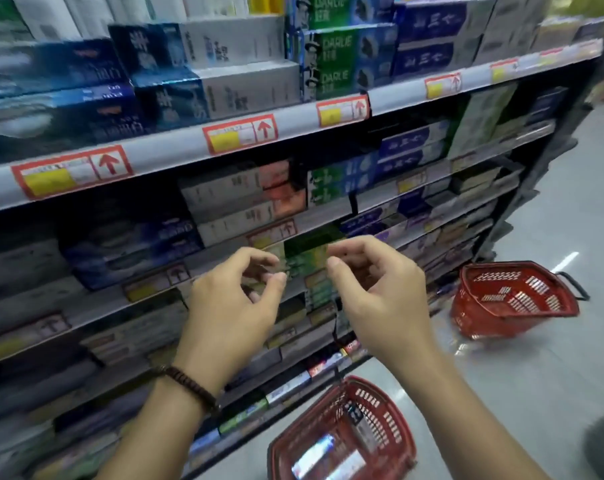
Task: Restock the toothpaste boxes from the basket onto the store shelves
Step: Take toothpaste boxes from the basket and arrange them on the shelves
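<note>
Shelves (175,147) packed with toothpaste boxes fill the left and top of the frame, all a bit blurry. Left hand (231,306), with a beaded bracelet (189,382) on the wrist, is up mid-frame, fingers curled with thumb and forefinger close together. Between the hands there's a green toothpaste box (305,263) at a middle shelf's edge, and honestly can't tell if either hand grips it or just sits beside it. Bottom centre, a red basket (395,424) on the floor has a few boxes (314,459) in it. Right hand (383,296) is curled the same way. Far right, a second red basket (522,296) sits tilted
</note>
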The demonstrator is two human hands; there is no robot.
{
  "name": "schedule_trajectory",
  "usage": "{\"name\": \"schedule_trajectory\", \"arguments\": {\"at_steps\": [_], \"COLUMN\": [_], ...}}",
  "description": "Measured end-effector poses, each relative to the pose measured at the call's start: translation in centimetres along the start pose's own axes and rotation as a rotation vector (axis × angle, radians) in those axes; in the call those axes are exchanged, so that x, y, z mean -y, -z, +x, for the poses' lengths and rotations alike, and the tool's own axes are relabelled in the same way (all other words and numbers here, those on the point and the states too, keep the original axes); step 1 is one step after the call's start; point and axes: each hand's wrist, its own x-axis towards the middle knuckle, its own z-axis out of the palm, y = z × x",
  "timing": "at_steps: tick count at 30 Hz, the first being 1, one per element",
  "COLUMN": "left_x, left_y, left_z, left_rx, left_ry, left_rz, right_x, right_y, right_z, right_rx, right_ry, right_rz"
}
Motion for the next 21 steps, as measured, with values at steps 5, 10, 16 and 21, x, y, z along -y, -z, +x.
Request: {"name": "schedule_trajectory", "arguments": {"at_steps": [5,10,16,21], "left_x": [2.3,6.0,12.2,18.6], "left_y": [-5.4,-10.1,-15.3,-20.0], "left_z": [-3.4,-6.9,-9.9,-11.7], "left_rx": [0.105,0.217,0.358,0.436], "left_ry": [0.076,0.166,0.264,0.354], "left_rz": [0.004,0.036,0.022,0.030], "right_x": [-6.1,-11.8,-18.2,-25.1], "right_y": [1.8,2.2,1.5,0.2], "right_z": [-3.2,-7.2,-11.1,-14.4], "right_rx": [0.007,0.046,-0.016,-0.095], "right_ry": [-0.126,-0.255,-0.425,-0.591], "right_rz": [-0.001,-0.006,-0.032,-0.026]}}
